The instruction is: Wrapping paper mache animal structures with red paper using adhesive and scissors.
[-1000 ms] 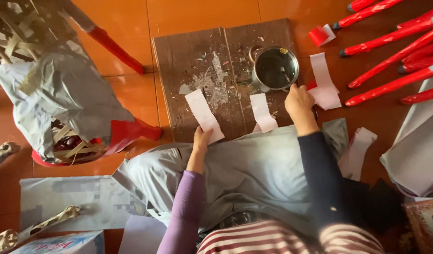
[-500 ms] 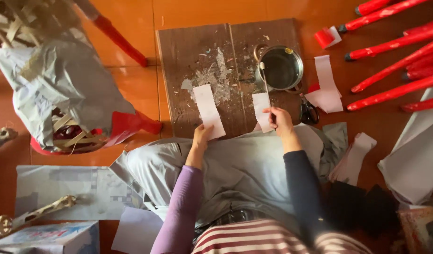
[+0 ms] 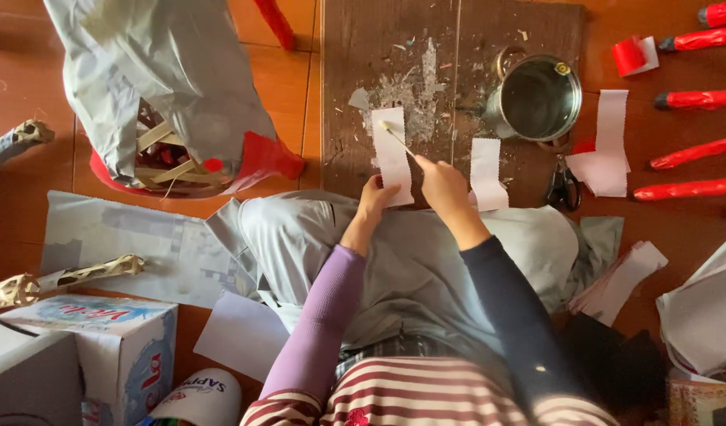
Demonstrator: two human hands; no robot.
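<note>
A white paper strip (image 3: 391, 154) lies on a dark, glue-stained wooden board (image 3: 426, 47). My left hand (image 3: 376, 196) presses down the strip's near end. My right hand (image 3: 444, 184) holds a thin stick (image 3: 397, 137) whose tip rests on the strip's far end. A second white strip (image 3: 487, 172) lies just right of my right hand. A small metal pot (image 3: 539, 98) stands on the board beyond that strip.
Scissors (image 3: 565, 188) lie right of the board, beside more white strips (image 3: 611, 142) and several red-wrapped sticks (image 3: 698, 99). A grey-paper-covered bamboo frame (image 3: 162, 102) sits at left. Cardboard box (image 3: 95, 351) and paper sheets (image 3: 126, 244) lie near left; a paper stack (image 3: 706, 308) at right.
My right hand came back from the far right side to the left strip, now with the stick's tip on it. My left hand stayed on the strip's near end.
</note>
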